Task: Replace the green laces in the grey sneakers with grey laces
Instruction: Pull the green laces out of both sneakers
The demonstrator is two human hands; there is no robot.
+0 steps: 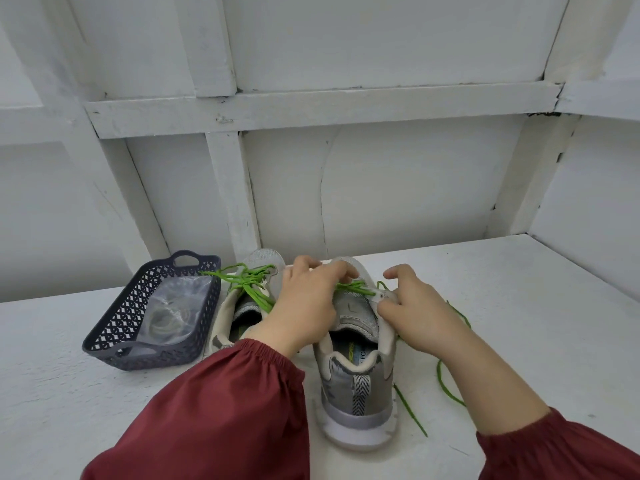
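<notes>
Maroon sleeves (214, 410) fill the foreground. Fingers of the left hand (308, 299) curl round the green lace (353, 286) at the eyelets of the near sneaker (360, 386); the right hand (415, 306) grips its eyelet edge, thumb lifted. Loose lace trails right over the white table (519, 289). The second sneaker (235, 306), laced green, stands partly behind the left hand, beside a dark basket (110, 327) holding a clear bag (173, 306) of pale laces. A white panelled wall (381, 185) stands behind.

Bright, even, soft-shadowed light; wide-angle bending at the edges, and the whole frame looks perhaps slightly soft.

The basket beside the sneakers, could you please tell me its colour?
Dark navy-grey lattice basket, head view.
</notes>
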